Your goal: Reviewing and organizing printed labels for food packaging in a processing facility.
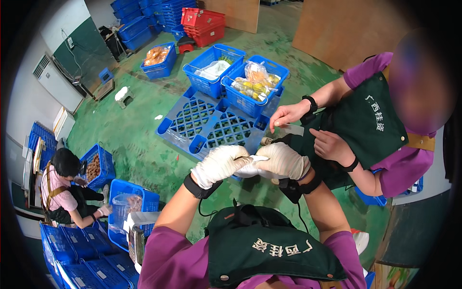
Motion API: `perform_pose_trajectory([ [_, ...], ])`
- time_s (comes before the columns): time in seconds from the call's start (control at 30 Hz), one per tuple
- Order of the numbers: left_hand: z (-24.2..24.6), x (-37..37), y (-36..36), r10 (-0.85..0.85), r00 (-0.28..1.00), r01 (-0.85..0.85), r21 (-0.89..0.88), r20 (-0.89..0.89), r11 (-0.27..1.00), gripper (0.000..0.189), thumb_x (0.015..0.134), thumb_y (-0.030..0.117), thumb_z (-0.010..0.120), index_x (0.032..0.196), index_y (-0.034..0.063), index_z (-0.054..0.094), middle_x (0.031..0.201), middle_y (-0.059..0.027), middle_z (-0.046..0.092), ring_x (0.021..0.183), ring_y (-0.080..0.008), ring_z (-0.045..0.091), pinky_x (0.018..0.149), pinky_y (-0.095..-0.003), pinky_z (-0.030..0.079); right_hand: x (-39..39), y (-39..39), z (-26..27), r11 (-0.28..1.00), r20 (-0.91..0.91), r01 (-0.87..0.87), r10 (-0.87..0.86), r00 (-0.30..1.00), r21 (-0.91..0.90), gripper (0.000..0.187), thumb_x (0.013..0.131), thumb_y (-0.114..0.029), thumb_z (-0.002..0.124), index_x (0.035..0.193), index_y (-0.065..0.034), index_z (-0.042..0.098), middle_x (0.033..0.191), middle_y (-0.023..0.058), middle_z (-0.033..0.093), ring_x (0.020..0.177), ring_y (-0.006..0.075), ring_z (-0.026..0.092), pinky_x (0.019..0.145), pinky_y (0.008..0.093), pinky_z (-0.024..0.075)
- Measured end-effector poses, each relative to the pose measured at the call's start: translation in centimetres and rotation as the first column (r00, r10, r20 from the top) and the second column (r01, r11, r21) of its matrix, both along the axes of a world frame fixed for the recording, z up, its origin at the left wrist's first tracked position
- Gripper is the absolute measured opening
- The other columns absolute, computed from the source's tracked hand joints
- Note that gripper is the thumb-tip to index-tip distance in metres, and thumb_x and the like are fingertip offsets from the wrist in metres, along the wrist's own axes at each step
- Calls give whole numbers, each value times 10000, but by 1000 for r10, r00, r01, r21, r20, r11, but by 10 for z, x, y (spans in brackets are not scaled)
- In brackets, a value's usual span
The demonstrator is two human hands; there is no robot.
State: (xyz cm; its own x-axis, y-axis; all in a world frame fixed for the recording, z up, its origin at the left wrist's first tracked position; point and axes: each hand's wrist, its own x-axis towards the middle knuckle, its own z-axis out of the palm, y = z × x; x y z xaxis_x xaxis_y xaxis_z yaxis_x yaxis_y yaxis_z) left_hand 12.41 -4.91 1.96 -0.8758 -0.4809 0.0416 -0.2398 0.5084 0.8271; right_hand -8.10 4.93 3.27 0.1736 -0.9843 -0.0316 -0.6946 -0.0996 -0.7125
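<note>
My left hand (221,163) and my right hand (282,159), both in off-white gloves, meet in front of my chest. Pinched between them is a thin white sheet (249,170); whether it is paper or plastic I cannot tell. Part of it lies hidden behind the fingers. Beyond my hands, a blue plastic pallet (216,112) lies on the floor. On its far side stand a blue crate (205,85) with a white cover and green vegetables, and another blue crate (245,103) holding bagged yellow fruit.
At my right, a co-worker's hand (288,115) holds a translucent strip (294,129) close to my right hand. A person (63,188) sits at left by a crate of brown produce (94,168). Nested blue crates (86,253) and a scale (136,242) flank my left arm.
</note>
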Motion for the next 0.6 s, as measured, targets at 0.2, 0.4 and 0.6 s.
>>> perform_pose_trajectory([
  [0.2, -1, -10, -1, -130, 987, 133, -21, 91, 991, 164, 847, 199, 630, 930, 63, 670, 828, -156, 661, 777, -319, 639, 681, -375, 498, -5, 5, 0, 994, 168, -107, 104, 980, 10, 226, 851, -242, 596, 907, -31, 655, 796, 151, 648, 738, 311, 629, 688, 365, 488],
  [0.4, -16, -16, -5, -143, 990, 139, 269, -8, 953, 144, 866, 102, 611, 971, 23, 668, 795, -85, 662, 744, -192, 627, 697, -308, 492, 0, 12, 3, 1000, 71, -23, 23, 997, -5, 150, 849, -158, 602, 895, -27, 659, 809, 126, 656, 754, 274, 641, 677, 345, 496],
  [0.6, -29, -17, -12, -63, 983, 173, 737, -174, 653, 149, 864, 14, 585, 991, -15, 657, 875, 6, 655, 776, -98, 586, 709, -239, 478, 4, 20, -10, 977, 263, 101, -50, 963, -186, 142, 851, -140, 594, 899, -22, 655, 795, 133, 657, 735, 274, 634, 689, 333, 495],
])
